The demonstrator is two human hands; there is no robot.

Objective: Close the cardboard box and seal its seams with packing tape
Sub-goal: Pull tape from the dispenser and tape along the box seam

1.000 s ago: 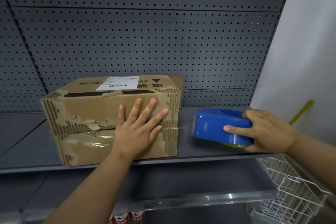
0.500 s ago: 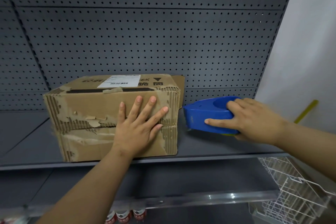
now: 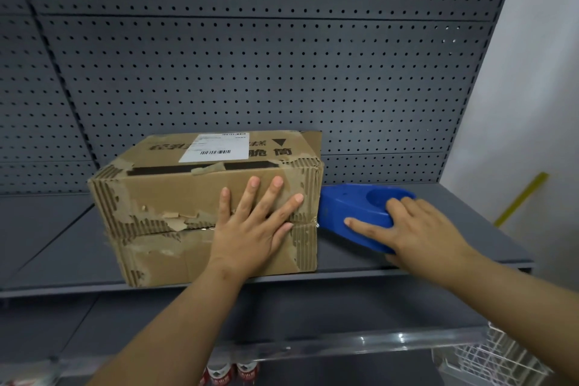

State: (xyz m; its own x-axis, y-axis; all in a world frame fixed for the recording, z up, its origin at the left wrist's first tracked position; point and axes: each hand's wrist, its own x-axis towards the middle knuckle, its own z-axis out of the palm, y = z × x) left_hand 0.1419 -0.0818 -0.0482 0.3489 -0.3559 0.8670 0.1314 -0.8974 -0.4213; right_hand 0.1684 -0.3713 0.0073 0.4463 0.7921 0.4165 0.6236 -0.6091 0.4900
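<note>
head view
backdrop: grey pegboard (image 3: 250,72) behind a grey shelf (image 3: 454,229); white wall on the right, wire basket (image 3: 488,357) lower right.
box: box (image 3: 175,197) sits on the shelf, left of centre, front face toward the camera. Surface torn, corrugation showing. White label (image 3: 216,147) on top.
seam: horizontal flap seam (image 3: 188,229) runs across the front face; flaps look shut.
left hand: left hand (image 3: 250,229) flat, fingers spread, palm pressed over the right part of the seam. Grips nothing, just pins the flaps.
dispenser: blue tape dispenser (image 3: 351,213) on the shelf side, nose touching or just beside the box's right front corner at seam height.
right hand: right hand (image 3: 413,226) wrapped over the dispenser's back end, index finger stretched along its side. Closed around it.
tape: can't tell whether any strip is stuck down; too clear to see.
step: judging by the layout, starting or ending a tape run at the right corner of the front seam.
next: likely needs the nose pressed firmly on the corner, then a steady pull along the seam with the left hand clearing the path. Torn liner may give poor adhesion.
</note>
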